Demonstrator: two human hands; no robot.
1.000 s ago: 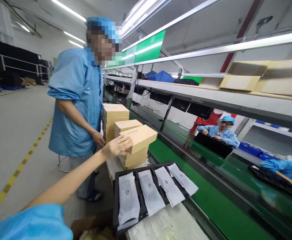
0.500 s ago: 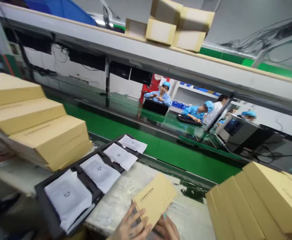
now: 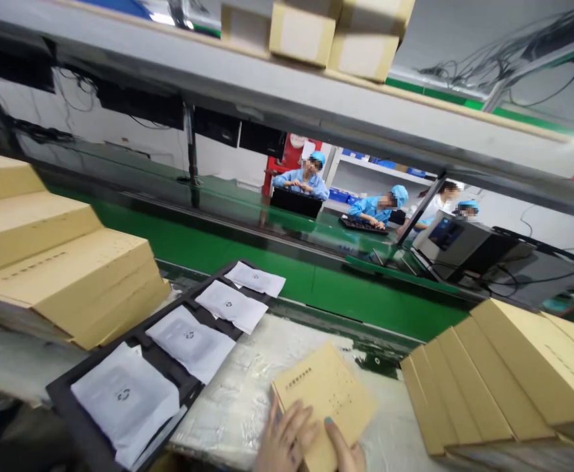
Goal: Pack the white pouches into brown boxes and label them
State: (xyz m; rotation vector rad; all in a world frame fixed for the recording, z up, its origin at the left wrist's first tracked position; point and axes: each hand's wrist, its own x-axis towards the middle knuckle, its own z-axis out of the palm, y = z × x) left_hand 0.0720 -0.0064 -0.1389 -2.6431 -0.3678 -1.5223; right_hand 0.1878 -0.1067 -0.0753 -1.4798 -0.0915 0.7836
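Observation:
A flat brown cardboard box (image 3: 328, 387) with a printed line and dots on top is tilted over the near part of the table. My left hand (image 3: 287, 436) lies along its near left edge, fingers bent over the top. On the near right side, my right hand (image 3: 344, 452) grips the box with its thumb, which has a teal nail, on top; its other fingers are mostly hidden. Left of the hands, a black tray (image 3: 63, 387) carries several white pouches (image 3: 191, 337) with a dark round mark on each.
Cardboard boxes (image 3: 70, 269) are stacked in steps at the left, and more boxes (image 3: 503, 373) lean at the right. Behind the table (image 3: 227, 410) runs a green conveyor belt (image 3: 296, 282). An overhead shelf (image 3: 247, 72) holds cartons. People in blue caps (image 3: 301, 180) sit beyond.
The cardboard box has shifted slightly right and turned, with both hands still on it. My right thumb now lies farther over its top. The view has swung a little.

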